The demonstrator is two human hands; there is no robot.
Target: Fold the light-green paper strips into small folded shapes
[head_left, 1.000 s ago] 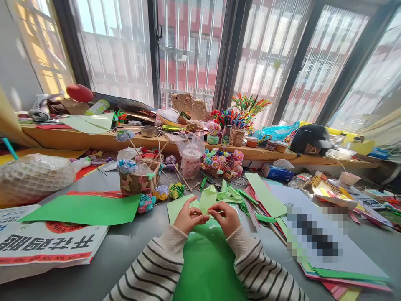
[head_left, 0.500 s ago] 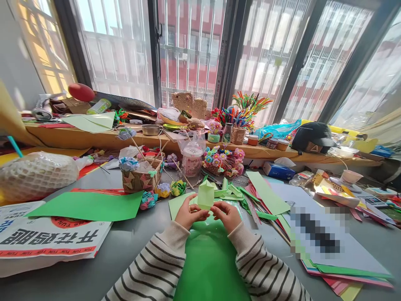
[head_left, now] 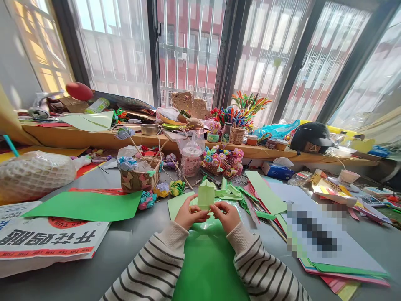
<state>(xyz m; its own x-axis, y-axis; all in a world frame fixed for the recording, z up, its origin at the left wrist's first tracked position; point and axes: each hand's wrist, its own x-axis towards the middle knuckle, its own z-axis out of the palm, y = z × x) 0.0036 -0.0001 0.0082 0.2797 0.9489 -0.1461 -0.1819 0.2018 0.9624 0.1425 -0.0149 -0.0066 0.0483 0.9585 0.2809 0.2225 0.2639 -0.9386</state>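
A small folded piece of light green paper (head_left: pixel 206 195) stands upright between my hands, its top edge pointed. My left hand (head_left: pixel 190 213) pinches its lower left corner with thumb and fingers. At the lower right corner, my right hand (head_left: pixel 226 214) grips the same paper between thumb and forefinger. Beneath my wrists lies a shiny green surface (head_left: pixel 208 259). Behind the hands, a light green sheet (head_left: pixel 175 205) and several folded green strips (head_left: pixel 230 192) rest on the table.
On the left lie a green sheet (head_left: pixel 84 205) and a printed white bag (head_left: pixel 56 240). A basket (head_left: pixel 140 177) with paper flowers and a lidded cup (head_left: pixel 191 161) stand behind. To the right is a paper stack (head_left: pixel 354 246); a black cap (head_left: pixel 310 136) sits on the ledge.
The folded paper has turned slightly and shows its face more flatly. Both hands keep their hold in nearly the same place. The whole view has shifted a little.
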